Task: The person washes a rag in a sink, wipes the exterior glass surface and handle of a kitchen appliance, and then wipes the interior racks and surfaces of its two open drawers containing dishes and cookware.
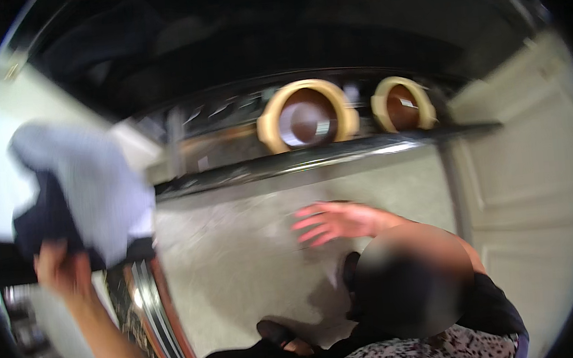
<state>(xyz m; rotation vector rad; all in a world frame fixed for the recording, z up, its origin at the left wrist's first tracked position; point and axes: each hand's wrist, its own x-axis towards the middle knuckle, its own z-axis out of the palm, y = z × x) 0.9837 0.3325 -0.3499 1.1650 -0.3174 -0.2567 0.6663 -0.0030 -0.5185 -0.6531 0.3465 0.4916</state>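
Observation:
My left hand [64,269] is at the far left, its fingers bent around the lower edge of a dark and grey cloth [98,189]. The cloth is blurred, so its exact kind cannot be told. My right hand [337,220] is above the pale floor [231,249] near the middle, palm showing, fingers spread and holding nothing. A round blurred patch covers part of the right arm. Beyond the hand, two round brown vessels with cream rims, a larger one [269,122] and a smaller one [379,108], sit behind a glossy black edge.
The glossy black edge [295,163] runs across in front of the vessels. A pale panelled surface [518,176] stands at the right. A dark counter edge with metal strips [153,310] lies beside my left forearm. Two dark shoes [276,331] are on the floor below.

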